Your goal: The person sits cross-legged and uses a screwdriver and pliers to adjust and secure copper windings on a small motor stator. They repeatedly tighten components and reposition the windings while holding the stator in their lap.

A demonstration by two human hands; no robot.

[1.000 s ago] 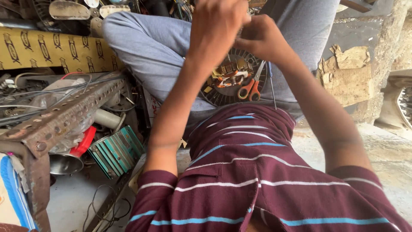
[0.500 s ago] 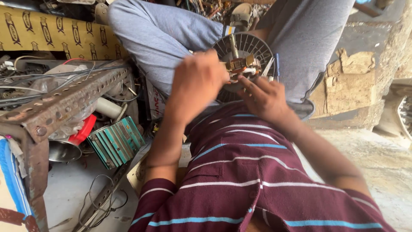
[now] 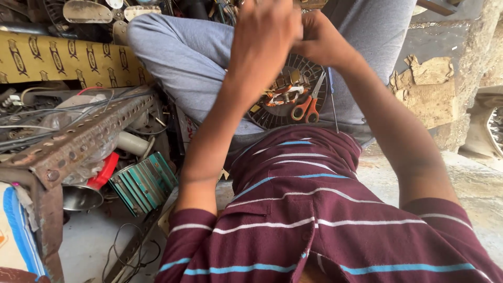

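My left hand (image 3: pixel 266 36) and my right hand (image 3: pixel 318 37) are raised together at the top of the view, knuckles toward me and fingers curled in. Their fingertips meet, and anything pinched between them is hidden. Below them, on my lap, lies a round dark motor part (image 3: pixel 285 97) with copper windings and small orange pieces. Orange-handled scissors (image 3: pixel 308 105) rest on its right side. A thin metal rod with a blue handle (image 3: pixel 332 99) lies just beside the scissors. My grey trouser leg (image 3: pixel 188 57) is bent across the upper left.
A rusty perforated steel angle (image 3: pixel 84 139) crosses the left side over tangled wires. Under it are a green finned block (image 3: pixel 144 183), a red piece and a metal bowl (image 3: pixel 78 196). A yellow patterned cardboard box (image 3: pixel 63 60) stands behind. A crumbling wall (image 3: pixel 429 89) is at right.
Both hands rose from the round motor part on my lap to the top of the view. The scissors, covered half a second ago, show again.
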